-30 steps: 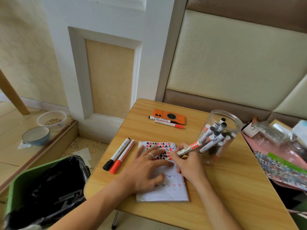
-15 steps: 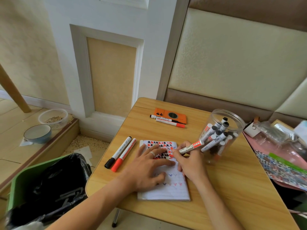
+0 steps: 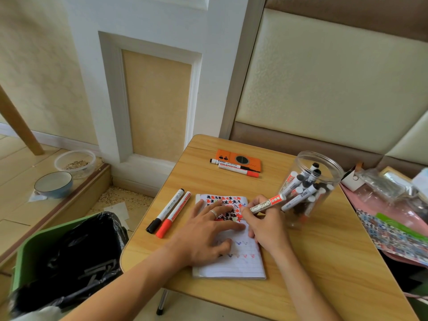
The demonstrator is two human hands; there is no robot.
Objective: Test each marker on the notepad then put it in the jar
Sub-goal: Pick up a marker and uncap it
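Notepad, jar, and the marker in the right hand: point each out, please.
notepad [image 3: 240,266]: head view, bare lined page near its lower edge.
jar [image 3: 333,163]: head view, clear wall just under the rim.
marker [image 3: 266,204]: head view, printed barrel above the right hand [image 3: 266,225].

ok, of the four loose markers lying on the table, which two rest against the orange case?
The far pair: the black-capped marker and red-capped marker beside the flat orange case. The other two lie left of the notepad.
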